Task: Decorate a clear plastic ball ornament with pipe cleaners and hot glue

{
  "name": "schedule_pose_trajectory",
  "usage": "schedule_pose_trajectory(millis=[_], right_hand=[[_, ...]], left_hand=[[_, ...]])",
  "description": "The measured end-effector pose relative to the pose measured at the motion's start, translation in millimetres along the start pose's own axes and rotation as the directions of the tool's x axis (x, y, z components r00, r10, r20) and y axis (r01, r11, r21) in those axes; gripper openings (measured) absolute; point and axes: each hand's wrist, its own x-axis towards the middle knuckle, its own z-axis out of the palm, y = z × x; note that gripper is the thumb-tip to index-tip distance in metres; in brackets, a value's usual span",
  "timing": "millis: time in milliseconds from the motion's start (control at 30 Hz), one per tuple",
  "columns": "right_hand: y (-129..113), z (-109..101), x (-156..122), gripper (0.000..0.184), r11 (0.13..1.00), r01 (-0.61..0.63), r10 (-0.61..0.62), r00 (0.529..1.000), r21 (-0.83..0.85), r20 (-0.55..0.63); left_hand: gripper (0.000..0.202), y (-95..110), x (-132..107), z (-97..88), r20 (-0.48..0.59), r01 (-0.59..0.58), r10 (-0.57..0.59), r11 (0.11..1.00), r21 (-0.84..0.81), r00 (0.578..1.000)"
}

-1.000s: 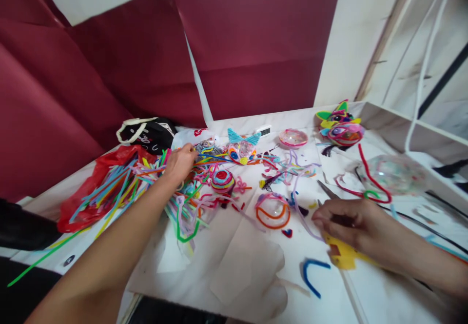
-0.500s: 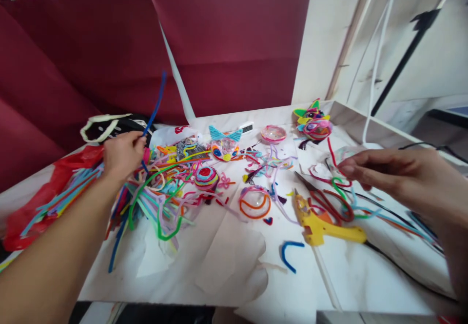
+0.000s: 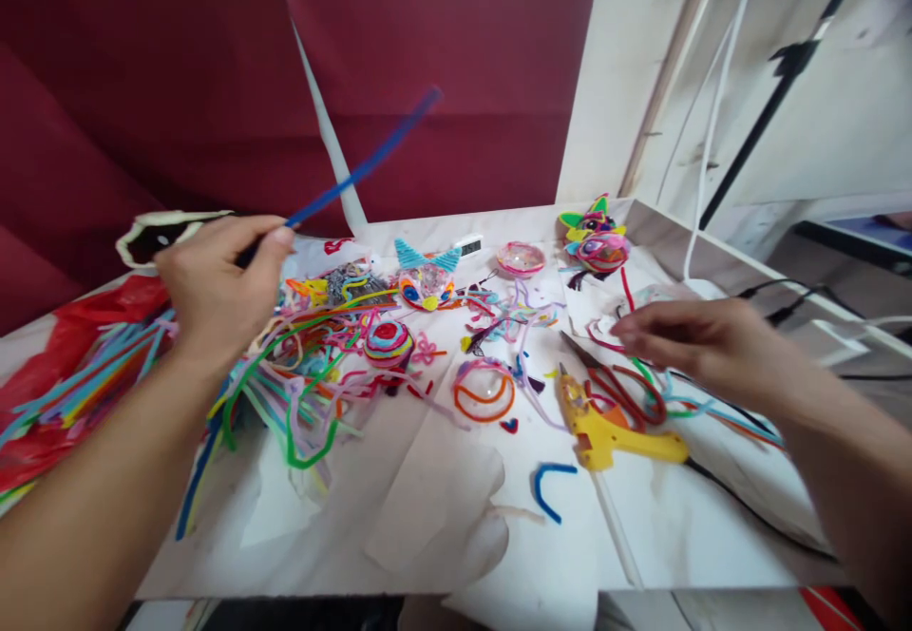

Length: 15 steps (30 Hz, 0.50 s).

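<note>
My left hand (image 3: 228, 279) is closed on a blue pipe cleaner (image 3: 370, 163), which sticks up to the right above the table. Below that hand lies a tangled pile of coloured pipe cleaners (image 3: 299, 403). My right hand (image 3: 684, 336) hovers at the right with thumb and fingertips pinched together; what they hold, if anything, is hidden. A red pipe cleaner (image 3: 627, 289) shows right beside its fingertips. Scissors (image 3: 627, 393) with reddish handles lie below it, against a yellow glue gun (image 3: 605, 436). A bent blue pipe cleaner piece (image 3: 545, 493) rests near the front.
Decorated clear pieces stand behind: one with light blue ears (image 3: 427, 279), a pink-rimmed bowl (image 3: 520, 258) and a multicoloured figure (image 3: 597, 237). An orange-trimmed clear piece (image 3: 484, 391) lies mid-table. A red plastic bag (image 3: 78, 313) is at the left, a black cable (image 3: 755, 512) at right.
My left hand has lifted the blue pipe cleaner clear of the pile, tilting it to the right. My right hand has shifted slightly left. The view has turned a little right.
</note>
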Motion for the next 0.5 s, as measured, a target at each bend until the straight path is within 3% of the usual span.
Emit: schedule_pose_trajectory(millis=[33, 167, 333, 500], right_hand=[[2.9, 11.1, 8.4, 0.031, 0.995, 0.065, -0.055, 0.989, -0.069, 0.138], [20.0, 53.7, 46.7, 0.020, 0.974, 0.099, -0.042, 0.962, -0.203, 0.271], [28.5, 86.3, 75.3, 0.023, 0.947, 0.159, -0.057, 0.939, -0.280, 0.340], [22.4, 99.1, 80.0, 0.018, 0.951, 0.215, -0.114, 0.910, -0.220, 0.399]], left_hand=[[0.032, 15.1, -5.4, -2.0, -0.047, -0.032, 0.030, 0.998, -0.051, 0.998], [0.023, 52.5, -27.3, 3.1, 0.014, -0.177, 0.184, 0.963, -0.203, 0.983], [0.024, 63.2, -50.4, 19.4, 0.124, -0.205, 0.239, 0.949, -0.239, 0.963], [0.027, 67.5, -64.7, 24.3, 0.205, -0.161, 0.222, 0.947, -0.278, 0.953]])
